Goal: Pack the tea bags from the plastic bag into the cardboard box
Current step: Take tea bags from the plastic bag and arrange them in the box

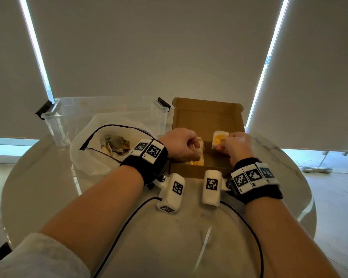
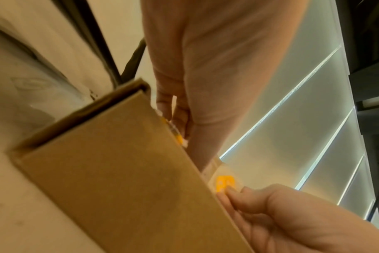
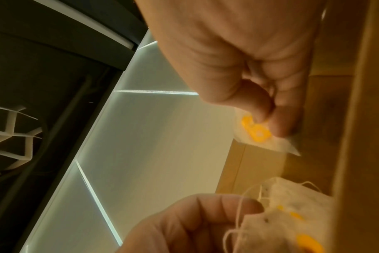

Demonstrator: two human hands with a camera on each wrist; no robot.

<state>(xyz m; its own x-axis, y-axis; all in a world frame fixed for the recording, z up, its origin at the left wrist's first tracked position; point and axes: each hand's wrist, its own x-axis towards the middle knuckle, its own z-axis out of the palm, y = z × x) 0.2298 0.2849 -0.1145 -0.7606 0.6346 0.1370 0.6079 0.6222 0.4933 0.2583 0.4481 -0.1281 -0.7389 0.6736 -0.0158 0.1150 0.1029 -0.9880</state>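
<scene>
Marble-topped and round, the table [image 1: 48, 189] is being used for packing. Over the open cardboard box [image 1: 191, 171], a tea bag [image 1: 219, 140] is being pinched by the fingertips of the right hand [image 1: 239, 146] — above the box's right half. A second tea bag [image 1: 197, 160] is being gripped under the curled left hand [image 1: 179, 143], low inside the box's left side. Further left, the plastic bag [image 1: 84, 155] is lying open — more tea bags [image 1: 115, 144] are being held within. A clear bin [image 1: 68, 117] is standing behind.
</scene>
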